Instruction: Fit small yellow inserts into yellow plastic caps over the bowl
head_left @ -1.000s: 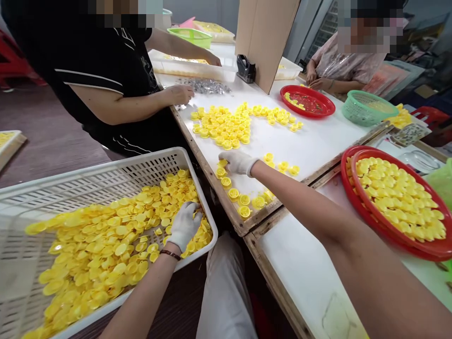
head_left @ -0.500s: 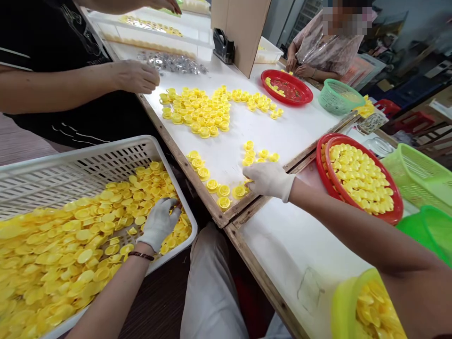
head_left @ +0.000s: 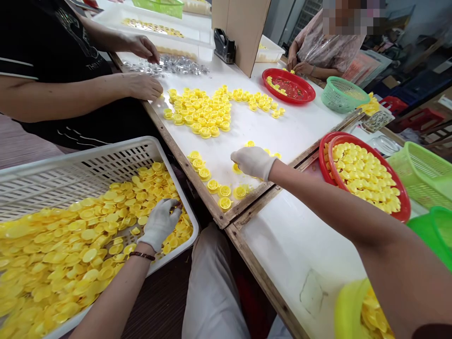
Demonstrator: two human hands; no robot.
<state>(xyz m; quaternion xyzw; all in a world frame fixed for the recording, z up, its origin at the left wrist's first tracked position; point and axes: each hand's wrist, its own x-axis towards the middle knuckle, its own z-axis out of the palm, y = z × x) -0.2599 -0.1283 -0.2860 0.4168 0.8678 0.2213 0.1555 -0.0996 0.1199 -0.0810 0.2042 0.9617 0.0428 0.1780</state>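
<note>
The right hand, its grip unclear, hovers by yellow caps near the white table's wooden edge; the left, half-curled, touches caps inside the crate.

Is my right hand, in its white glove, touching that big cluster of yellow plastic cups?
Apart. The head view shows white tabletop between the right hand and the yellow cluster.

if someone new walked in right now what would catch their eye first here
Probably the big white basket at lower left, spread with yellow plastic pieces, with the gloved left hand in among them. Next, the dense cluster of yellow cups on the white tabletop, and the red trays piled with yellow pieces at the right.
</note>
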